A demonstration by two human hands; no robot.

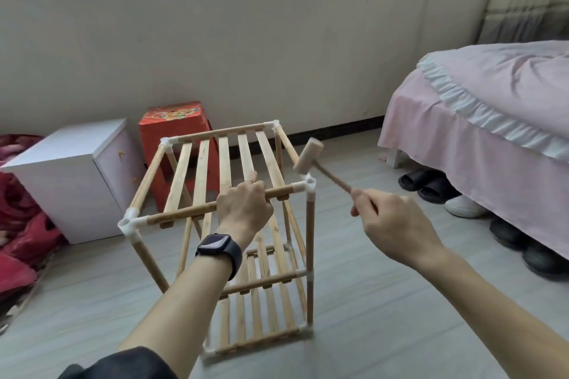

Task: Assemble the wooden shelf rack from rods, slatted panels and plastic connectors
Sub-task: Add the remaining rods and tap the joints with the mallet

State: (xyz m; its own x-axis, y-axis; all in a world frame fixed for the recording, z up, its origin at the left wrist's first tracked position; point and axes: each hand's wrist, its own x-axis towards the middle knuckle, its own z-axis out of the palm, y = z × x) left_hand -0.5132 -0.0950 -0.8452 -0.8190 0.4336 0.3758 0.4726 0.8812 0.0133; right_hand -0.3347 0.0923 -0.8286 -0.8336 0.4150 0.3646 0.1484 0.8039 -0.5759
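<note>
The wooden shelf rack (197,169) stands upright on the floor, with three slatted tiers joined by white plastic connectors. My left hand (244,209) grips the near top rod (181,214) of the top panel. My right hand (391,224) holds the handle of a small wooden mallet (308,154). The mallet's head hovers just above the near right top connector (308,186). The near left top connector (128,222) shows an open socket facing up.
A white cabinet (70,175) and a red plastic stool (175,123) stand behind the rack on the left. Red bedding (18,224) lies at the far left. A bed with a pink cover (492,120) fills the right, with several shoes (431,184) under it.
</note>
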